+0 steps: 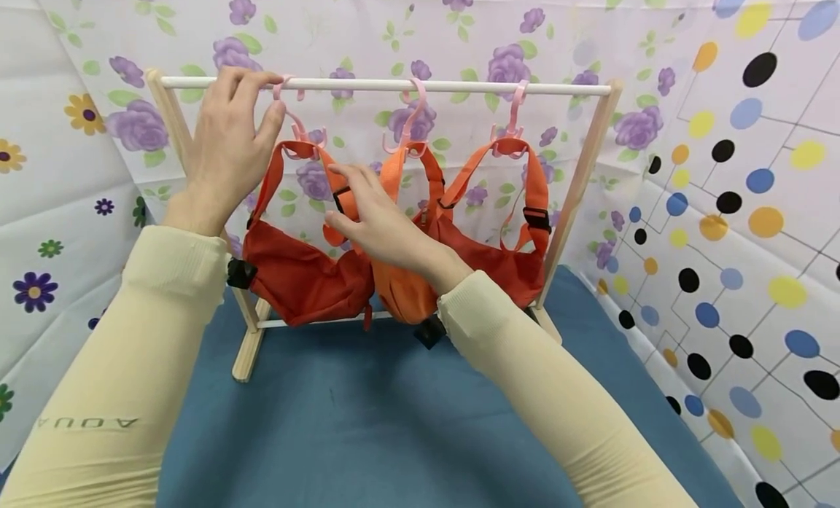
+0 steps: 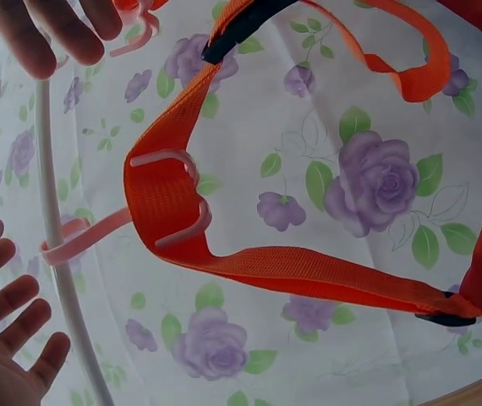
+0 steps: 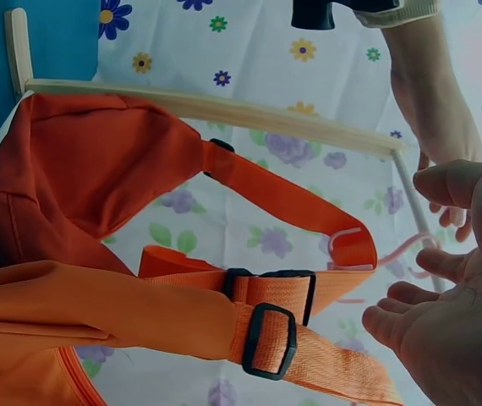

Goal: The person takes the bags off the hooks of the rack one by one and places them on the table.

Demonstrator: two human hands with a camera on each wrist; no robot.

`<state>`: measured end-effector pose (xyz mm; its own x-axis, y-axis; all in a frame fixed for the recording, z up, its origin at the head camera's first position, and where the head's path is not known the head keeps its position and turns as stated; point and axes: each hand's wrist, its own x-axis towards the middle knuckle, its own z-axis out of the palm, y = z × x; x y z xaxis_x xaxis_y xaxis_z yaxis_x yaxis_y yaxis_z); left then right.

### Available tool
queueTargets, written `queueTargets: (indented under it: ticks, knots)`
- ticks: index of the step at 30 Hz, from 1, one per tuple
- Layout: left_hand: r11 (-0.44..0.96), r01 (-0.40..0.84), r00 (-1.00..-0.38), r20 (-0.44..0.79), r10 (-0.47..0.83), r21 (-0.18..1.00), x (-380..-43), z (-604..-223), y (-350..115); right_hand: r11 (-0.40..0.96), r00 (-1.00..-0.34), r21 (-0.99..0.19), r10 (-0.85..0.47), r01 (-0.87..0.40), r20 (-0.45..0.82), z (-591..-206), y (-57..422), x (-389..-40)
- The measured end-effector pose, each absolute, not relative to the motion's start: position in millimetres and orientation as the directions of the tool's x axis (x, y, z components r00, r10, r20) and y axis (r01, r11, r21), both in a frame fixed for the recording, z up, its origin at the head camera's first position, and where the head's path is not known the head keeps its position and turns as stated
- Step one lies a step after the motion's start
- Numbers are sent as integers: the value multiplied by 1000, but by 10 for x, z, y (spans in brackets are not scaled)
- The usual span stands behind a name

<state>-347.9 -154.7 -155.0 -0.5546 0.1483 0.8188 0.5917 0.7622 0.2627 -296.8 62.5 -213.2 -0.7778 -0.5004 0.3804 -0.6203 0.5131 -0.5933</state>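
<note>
My left hand (image 1: 226,143) is at the left end of a white rod (image 1: 367,84), fingers extended near the top of a pink hook (image 1: 297,122). In the left wrist view its spread fingers (image 2: 21,317) lie beside the rod and hold nothing. A red waist bag (image 1: 305,275) hangs by its orange strap from that hook. My right hand (image 1: 387,227) is in front of the bags with relaxed fingers, near the red bag's strap. Behind its wrist hangs an orange waist bag (image 1: 403,297), partly covered. To the right is another red waist bag (image 1: 505,264).
The rod belongs to a rack with wooden side posts (image 1: 580,180) standing on a blue cloth (image 1: 341,420). Two more pink hooks hold the orange bag and the right red bag. Flowered and dotted sheets (image 1: 741,224) surround the rack. Black buckles (image 1: 429,331) dangle below.
</note>
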Motion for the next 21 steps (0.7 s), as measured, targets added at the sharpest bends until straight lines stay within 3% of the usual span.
queueTargets:
  ticks: [10, 21]
  knots:
    - [783, 583, -593, 773, 226, 218, -3591, -1443, -1509, 531, -786, -586, -490, -612, 377, -2093, 584, -3019]
    - [804, 592, -538, 768, 348, 51, -3670, -1433, -1541, 557, -803, -582, -472, -592, 364, -2106, 508, -3169]
